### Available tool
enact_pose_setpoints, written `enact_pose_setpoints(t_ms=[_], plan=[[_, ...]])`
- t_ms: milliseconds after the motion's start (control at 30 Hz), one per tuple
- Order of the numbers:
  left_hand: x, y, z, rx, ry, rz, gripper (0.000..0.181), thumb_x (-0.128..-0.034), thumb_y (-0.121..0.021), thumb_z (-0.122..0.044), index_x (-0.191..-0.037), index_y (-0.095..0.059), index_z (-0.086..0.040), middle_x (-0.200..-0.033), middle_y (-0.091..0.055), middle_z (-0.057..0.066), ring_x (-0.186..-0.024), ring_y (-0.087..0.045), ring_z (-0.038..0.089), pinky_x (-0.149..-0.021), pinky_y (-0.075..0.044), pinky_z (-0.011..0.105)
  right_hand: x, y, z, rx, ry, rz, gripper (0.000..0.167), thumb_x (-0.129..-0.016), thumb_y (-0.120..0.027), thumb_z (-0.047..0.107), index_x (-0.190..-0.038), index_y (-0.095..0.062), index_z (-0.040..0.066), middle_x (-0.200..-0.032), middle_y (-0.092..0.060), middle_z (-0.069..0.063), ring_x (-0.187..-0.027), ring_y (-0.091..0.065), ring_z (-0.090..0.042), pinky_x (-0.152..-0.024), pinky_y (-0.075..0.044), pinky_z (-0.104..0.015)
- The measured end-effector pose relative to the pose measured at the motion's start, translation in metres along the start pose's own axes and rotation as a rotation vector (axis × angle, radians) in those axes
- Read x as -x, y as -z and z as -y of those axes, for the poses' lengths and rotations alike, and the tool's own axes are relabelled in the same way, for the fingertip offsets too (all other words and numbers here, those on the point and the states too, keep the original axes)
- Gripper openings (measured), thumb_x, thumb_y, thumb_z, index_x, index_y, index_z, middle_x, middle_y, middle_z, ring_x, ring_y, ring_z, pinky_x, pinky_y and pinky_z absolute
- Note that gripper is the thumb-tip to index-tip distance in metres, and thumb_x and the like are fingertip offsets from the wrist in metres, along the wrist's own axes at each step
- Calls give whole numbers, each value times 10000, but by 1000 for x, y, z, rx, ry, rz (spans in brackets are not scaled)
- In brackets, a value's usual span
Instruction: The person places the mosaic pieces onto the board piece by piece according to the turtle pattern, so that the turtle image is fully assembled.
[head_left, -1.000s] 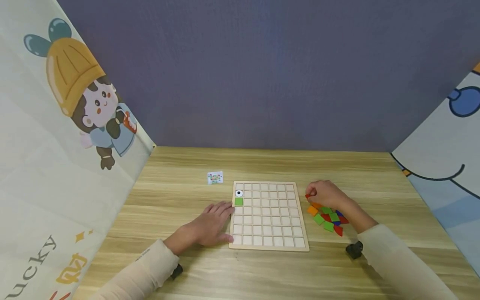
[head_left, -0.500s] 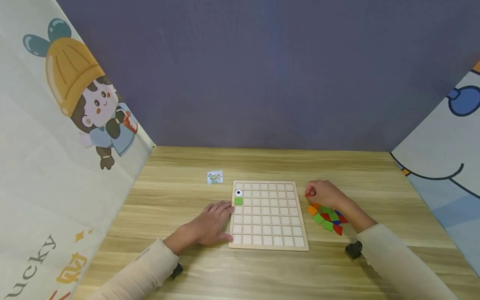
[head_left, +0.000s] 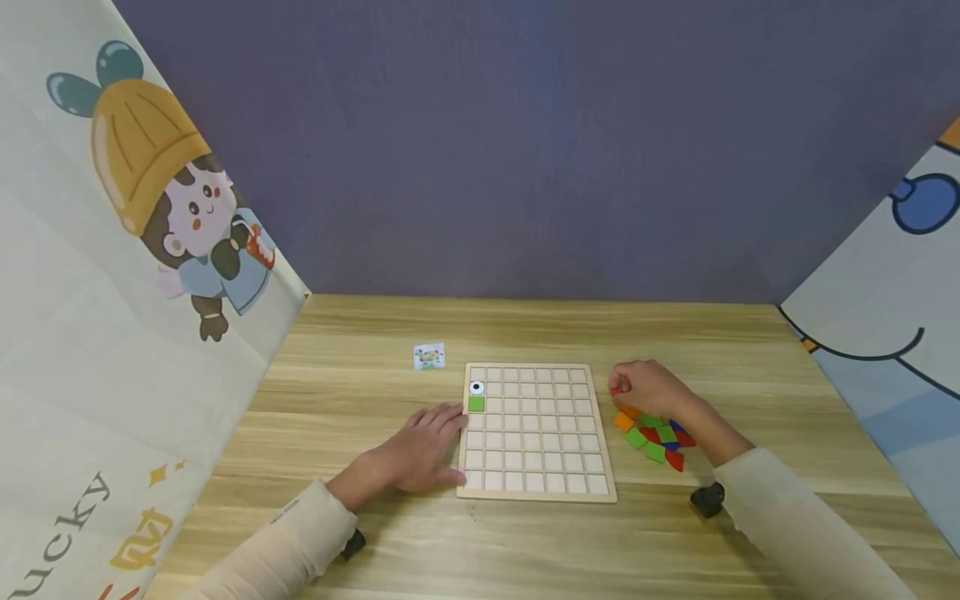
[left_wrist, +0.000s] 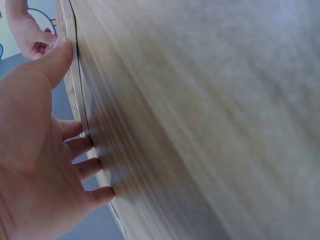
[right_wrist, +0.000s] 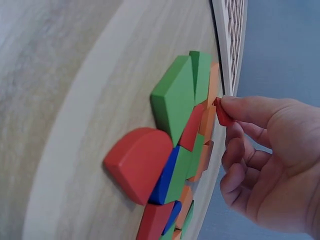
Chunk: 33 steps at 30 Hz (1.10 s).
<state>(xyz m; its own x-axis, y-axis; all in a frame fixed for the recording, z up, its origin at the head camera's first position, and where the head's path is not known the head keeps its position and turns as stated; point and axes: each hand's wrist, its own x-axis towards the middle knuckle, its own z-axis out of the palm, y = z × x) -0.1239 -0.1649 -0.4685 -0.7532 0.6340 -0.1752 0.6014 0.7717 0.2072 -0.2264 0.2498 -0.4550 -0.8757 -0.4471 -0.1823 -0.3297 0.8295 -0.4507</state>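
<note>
Between thumb and fingers, my right hand [head_left: 651,390] pinches a small red tile [right_wrist: 223,114], just off the right edge of a wooden grid board [head_left: 532,439]. My fingers cover part of this tile. Beside the board's left edge lies my left hand [head_left: 420,450], fingers extended, with fingertips and thumb touching the rim. A round white eye tile [head_left: 477,387] and a green square tile [head_left: 476,404] sit in the board's left column, one below the other. Under and near my right hand is a loose pile including green tiles [right_wrist: 172,95], a rounded red tile [right_wrist: 137,162], orange and blue ones.
A small printed card [head_left: 429,356] lies beyond the board's upper left corner. A dark wall panel [head_left: 525,150] rises behind the wooden table [head_left: 525,550]. Printed side walls stand left and right. Dark wrist devices [head_left: 707,500] hang under both sleeves.
</note>
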Motion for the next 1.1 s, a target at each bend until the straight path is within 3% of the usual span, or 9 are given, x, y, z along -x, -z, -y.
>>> enact_pose_setpoints(t_ms=[333, 567, 833, 1100], plan=[[0, -2, 1, 8, 3, 2, 889, -948, -610, -597, -1559, -331, -15, -1637, -317, 203, -1520, -299, 402, -1193, -310, 623, 0, 4, 2, -41, -12, 1, 64, -960, -697, 189, -964, -670, 131, -833, -678, 9, -703, -580, -129, -658, -484, -294], [0, -2, 1, 3, 4, 1, 886, -950, -606, -598, -1559, -332, -17, -1637, -318, 201, -1520, -301, 402, -1195, -312, 618, -4, 6, 6, -58, 18, -48, 97, -970, -690, 195, -988, -648, 109, -857, -715, 9, -695, -590, -113, -636, -483, -272], [0, -1, 1, -2, -3, 3, 886, -953, -591, -608, -1559, -332, -16, -1637, -319, 200, -1519, -303, 404, -1194, -314, 617, -12, 6, 20, -145, 55, -60, 96, -989, -672, 210, -1019, -646, 122, -841, -717, -21, -602, -539, -147, -552, -436, -276], [0, -1, 2, -5, -5, 4, 889, -956, -580, -617, -1563, -326, -20, -1640, -314, 199, -1523, -297, 401, -1195, -313, 618, -27, 1, 35, -183, 72, -60, 115, -999, -661, 218, -1063, -657, 123, -860, -709, -41, -643, -546, -149, -579, -437, -292]])
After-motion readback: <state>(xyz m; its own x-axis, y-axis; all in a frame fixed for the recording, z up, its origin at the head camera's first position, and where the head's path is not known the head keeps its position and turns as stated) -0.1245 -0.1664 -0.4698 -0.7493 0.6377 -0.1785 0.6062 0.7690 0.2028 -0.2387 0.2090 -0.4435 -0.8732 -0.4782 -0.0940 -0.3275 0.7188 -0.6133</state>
